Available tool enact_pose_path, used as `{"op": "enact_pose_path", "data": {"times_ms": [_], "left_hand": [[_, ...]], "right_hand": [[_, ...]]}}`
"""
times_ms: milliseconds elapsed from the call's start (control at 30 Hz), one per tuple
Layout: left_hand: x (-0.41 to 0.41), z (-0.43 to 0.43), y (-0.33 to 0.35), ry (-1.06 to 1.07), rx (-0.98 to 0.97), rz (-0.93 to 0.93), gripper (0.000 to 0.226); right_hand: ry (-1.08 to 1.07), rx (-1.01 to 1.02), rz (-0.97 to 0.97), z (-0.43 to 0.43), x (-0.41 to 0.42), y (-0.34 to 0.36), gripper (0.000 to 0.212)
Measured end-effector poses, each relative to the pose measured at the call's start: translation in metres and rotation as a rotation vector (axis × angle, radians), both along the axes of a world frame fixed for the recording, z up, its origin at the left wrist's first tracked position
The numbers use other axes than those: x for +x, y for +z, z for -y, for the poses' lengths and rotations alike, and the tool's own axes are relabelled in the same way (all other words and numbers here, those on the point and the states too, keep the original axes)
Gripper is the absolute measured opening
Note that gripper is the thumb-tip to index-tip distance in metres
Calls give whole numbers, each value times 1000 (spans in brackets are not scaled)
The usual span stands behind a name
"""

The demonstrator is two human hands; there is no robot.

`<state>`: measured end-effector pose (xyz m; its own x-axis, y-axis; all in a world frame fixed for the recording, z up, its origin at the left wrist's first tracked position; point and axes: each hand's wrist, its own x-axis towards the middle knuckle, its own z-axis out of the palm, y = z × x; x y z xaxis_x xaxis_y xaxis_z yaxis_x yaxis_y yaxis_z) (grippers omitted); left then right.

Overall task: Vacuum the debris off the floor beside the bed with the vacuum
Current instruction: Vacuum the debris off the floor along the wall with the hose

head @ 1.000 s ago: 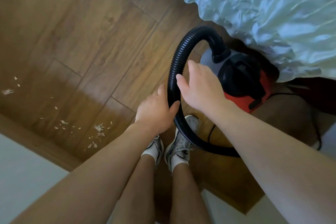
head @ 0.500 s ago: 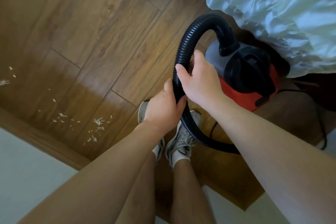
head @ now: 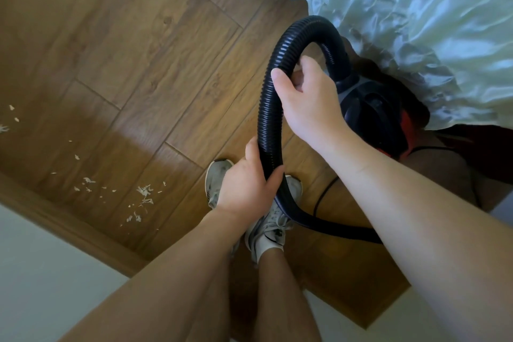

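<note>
Left hand (head: 244, 183): it is gripping the lower part of the black ribbed hose (head: 270, 108), with fingers and thumb curled round it, just above the shoes (head: 219, 172).
Right hand (head: 308, 103): it is holding the same hose higher up, near the top of its arch, with the thumb on the outer side and the fingers wrapped round the inner side.
Hose path: it is rising from the canister vacuum (head: 372, 116), bending over, passing through both hands, then running low to the right under the right forearm. Its free end is hidden.
Vacuum: the red and black body is standing on the wooden floor (head: 138, 64) at the edge of the bed (head: 416, 22), partly under the hanging sheet, to the right of the hands.
Debris (head: 144, 191): pale scraps are lying to the left of the hands, well apart from the hose, in a band that is running along the baseboard (head: 69, 225).
Key relation: the left hand is nearer to the debris, while the hose end is leading away to the opposite side.
Step, as I judge: the person is probably gathering the hose to find its mouth; no cleaning is done yet.
Risk: the power cord (head: 323, 197) is lying near the feet.
</note>
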<state>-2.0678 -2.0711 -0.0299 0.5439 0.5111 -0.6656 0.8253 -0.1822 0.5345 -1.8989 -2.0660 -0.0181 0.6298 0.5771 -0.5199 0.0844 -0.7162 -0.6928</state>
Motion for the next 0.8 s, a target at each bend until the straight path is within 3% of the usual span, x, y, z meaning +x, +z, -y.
{"op": "enact_pose_path", "data": {"times_ms": [67, 200, 300, 633, 800], "left_hand": [[1, -4, 1, 0, 11, 14, 66], [5, -15, 4, -14, 45, 48, 63], [13, -26, 8, 5, 49, 60, 65], [6, -18, 14, 78, -7, 85, 79], [-2, -6, 9, 111, -32, 47, 64]], "right_hand": [[6, 18, -13, 3, 0, 3, 54], [127, 18, -40, 17, -14, 14, 35], [186, 7, -27, 23, -21, 18, 38], [137, 68, 48, 5, -5, 17, 28], [92, 90, 34, -5, 2, 19, 31]]}}
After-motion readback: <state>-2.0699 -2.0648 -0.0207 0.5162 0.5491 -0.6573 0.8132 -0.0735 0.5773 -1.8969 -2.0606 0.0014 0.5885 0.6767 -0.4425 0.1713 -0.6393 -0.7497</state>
